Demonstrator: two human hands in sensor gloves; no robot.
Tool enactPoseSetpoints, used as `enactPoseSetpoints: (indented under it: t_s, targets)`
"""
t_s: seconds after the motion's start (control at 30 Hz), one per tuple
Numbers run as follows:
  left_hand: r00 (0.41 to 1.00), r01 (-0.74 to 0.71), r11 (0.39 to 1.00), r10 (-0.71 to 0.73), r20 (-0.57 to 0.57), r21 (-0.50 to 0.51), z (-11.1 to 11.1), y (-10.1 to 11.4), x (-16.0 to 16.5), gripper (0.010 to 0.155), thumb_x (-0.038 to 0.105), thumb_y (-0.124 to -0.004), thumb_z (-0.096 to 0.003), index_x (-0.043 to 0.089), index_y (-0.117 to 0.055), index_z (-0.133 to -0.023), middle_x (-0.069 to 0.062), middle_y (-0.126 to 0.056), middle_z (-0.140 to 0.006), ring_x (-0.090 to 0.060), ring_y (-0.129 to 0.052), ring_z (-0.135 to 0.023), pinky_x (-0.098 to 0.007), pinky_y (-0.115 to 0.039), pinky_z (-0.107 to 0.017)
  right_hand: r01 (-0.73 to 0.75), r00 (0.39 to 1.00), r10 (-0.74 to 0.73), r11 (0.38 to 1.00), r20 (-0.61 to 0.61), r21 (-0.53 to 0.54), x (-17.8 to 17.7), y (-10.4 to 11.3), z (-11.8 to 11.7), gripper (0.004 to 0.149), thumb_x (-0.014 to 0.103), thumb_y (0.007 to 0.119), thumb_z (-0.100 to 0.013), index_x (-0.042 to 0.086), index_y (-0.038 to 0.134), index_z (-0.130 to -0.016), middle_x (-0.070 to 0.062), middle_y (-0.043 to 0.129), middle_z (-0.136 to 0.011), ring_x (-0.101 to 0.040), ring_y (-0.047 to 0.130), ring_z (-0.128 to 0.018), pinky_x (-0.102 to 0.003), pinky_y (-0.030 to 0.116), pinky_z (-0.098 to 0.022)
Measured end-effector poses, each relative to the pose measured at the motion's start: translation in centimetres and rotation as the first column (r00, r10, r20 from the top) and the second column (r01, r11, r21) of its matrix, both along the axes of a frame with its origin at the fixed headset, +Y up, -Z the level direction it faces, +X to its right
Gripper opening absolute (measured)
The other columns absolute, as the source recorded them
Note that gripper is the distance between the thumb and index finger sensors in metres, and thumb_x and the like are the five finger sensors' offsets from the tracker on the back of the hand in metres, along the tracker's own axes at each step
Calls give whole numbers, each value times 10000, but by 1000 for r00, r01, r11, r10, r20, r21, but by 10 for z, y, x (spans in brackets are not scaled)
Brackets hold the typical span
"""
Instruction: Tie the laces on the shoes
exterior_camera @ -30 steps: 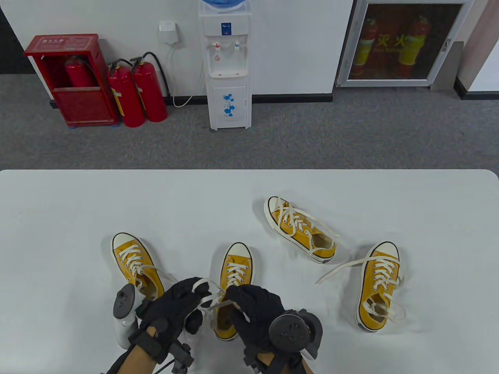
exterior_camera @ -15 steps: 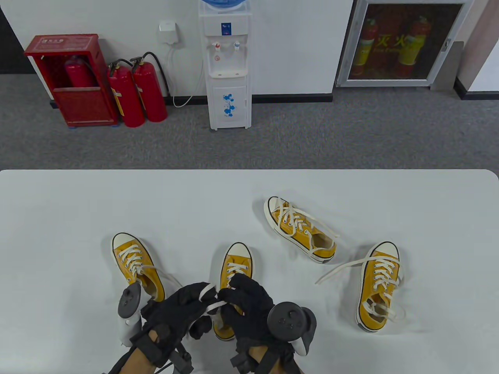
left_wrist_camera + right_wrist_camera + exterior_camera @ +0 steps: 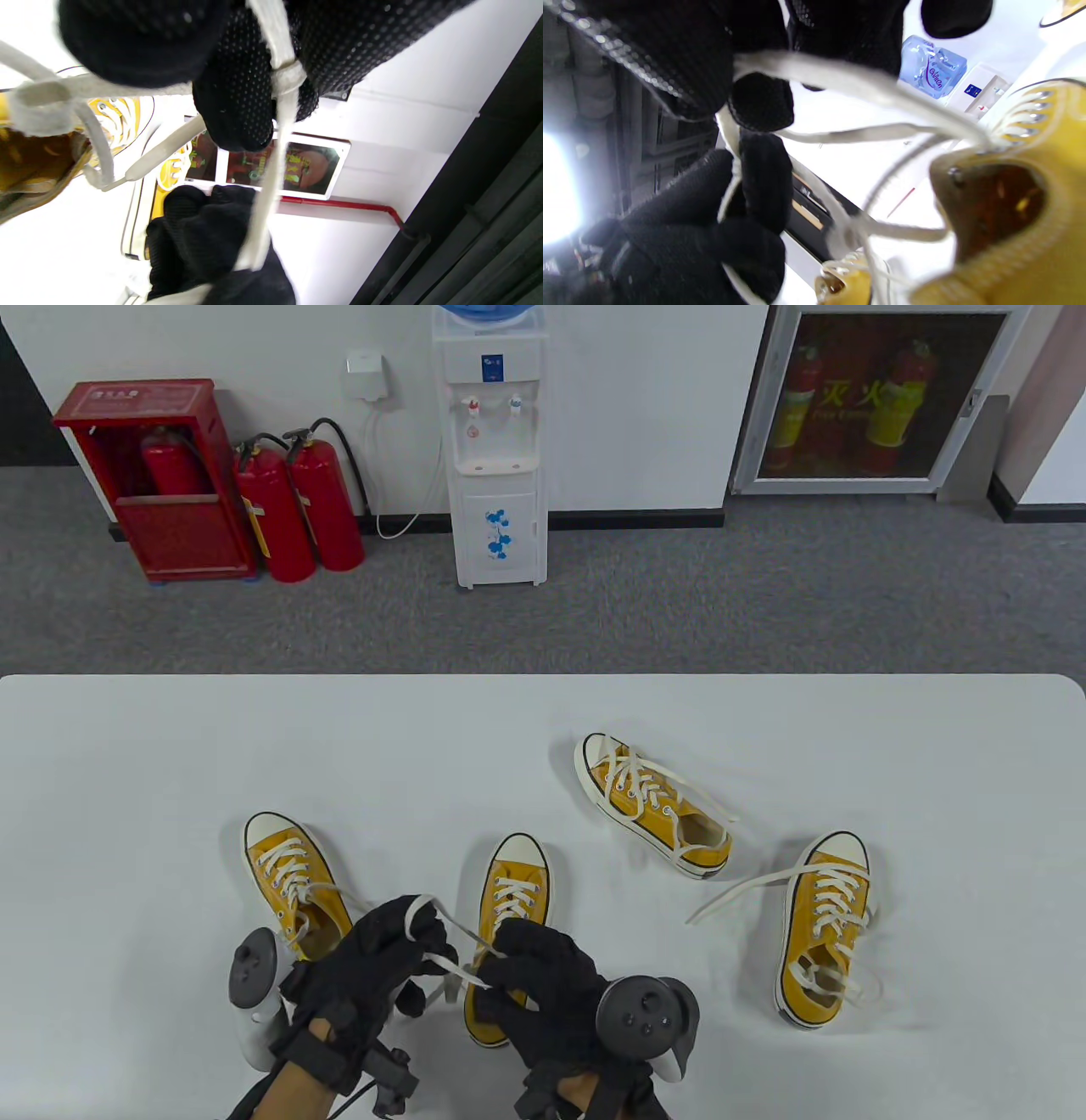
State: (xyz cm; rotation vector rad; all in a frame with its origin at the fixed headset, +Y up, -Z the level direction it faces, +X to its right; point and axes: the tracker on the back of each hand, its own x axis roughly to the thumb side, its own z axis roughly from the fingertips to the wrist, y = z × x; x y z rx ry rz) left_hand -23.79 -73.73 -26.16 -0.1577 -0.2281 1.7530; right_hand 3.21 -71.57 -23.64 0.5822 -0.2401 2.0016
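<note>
On the white table (image 3: 170, 746), near its front edge, the middle yellow canvas sneaker (image 3: 507, 899) is being laced. Its flat white cotton lace (image 3: 445, 937), soft and limp, is pinched by the left hand (image 3: 373, 967) and right hand (image 3: 543, 984); it is best gripped near the eyelets.

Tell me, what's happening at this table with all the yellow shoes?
A person in black sensor gloves is tying the laces of the middle yellow sneaker, the one nearest them. The left hand has a white lace looped over its fingers, and the right hand pinches the lace beside it; the bow is not finished yet. Three more yellow sneakers lie on the white table. The far right sneaker has loose laces trailing out.
</note>
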Motion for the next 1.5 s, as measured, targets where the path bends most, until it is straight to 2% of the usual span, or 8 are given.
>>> enactPoseSetpoints:
  t_s: [0.17,0.47,0.7,0.83,0.93,1.2,1.37,1.5]
  targets:
    - [996,-90,996,90,18,-27,1,0,1,517,312,-860,-468,335,-761,-975,17,-929,-896,-224,-1084,-724,-344,-945,-268,-176,984,176,984,-7,34,-6,-5,0,417,446,891,-418,216,945,-762,-77,629,-1055,-364,716,-926,-694,469,-690]
    - [991,-125,992,127,53,-29,4,5,6,550,272,-891,-448,327,-754,-978,-2,-853,-897,-220,-1031,-647,-392,-928,-361,-260,965,261,965,-25,41,-12,-9,0,490,449,897,-413,213,898,-843,-78,582,-1086,-366,705,-934,-698,460,-693]
    - [987,-138,990,139,77,-18,3,6,6,553,240,-870,-445,321,-754,-980,-14,-843,-903,-217,-1016,-590,-382,-912,-343,-222,975,222,975,-17,2,-7,-8,-3,525,388,859,-441,179,824,-921,-83,606,-1069,-343,757,-887,-674,507,-682]
    - [983,-119,993,116,143,16,4,9,12,572,238,-857,-445,319,-734,-997,-16,-823,-929,-212,-1012,-568,-367,-909,-330,-164,986,164,986,-15,-14,-7,-5,-2,567,398,854,-444,165,787,-957,-107,667,-1035,-309,846,-783,-641,573,-653]
    - [978,-104,994,94,184,41,5,11,16,584,241,-839,-447,322,-715,-1012,-17,-800,-959,-199,-1015,-556,-359,-907,-321,-119,993,119,993,-18,-20,-9,-1,-2,614,404,865,-436,170,744,-991,-115,717,-1017,-236,945,-619,-571,684,-591]
    - [964,-87,991,57,261,104,7,17,23,597,250,-825,-448,328,-700,-1026,-12,-788,-985,-176,-1027,-551,-349,-910,-309,29,986,-68,971,-156,-237,-19,-6,-12,703,381,885,-434,146,627,-1044,-147,659,-1049,-98,999,-360,-436,837,-409]
    - [952,-87,989,46,302,122,9,20,28,596,246,-823,-446,329,-706,-1025,-12,-796,-984,-175,-1032,-547,-350,-911,-304,10,984,-57,962,-166,-273,-25,-11,-17,651,375,897,-433,175,699,-1020,-119,709,-1025,-96,987,-351,-435,828,-417]
    - [949,-83,988,39,313,128,10,21,30,587,239,-823,-444,326,-723,-1016,-13,-812,-973,-181,-1035,-541,-357,-909,-300,-1,996,-19,972,-84,-233,-22,-9,-16,473,403,893,-433,202,907,-860,-92,776,-971,-114,976,-367,-452,808,-440]
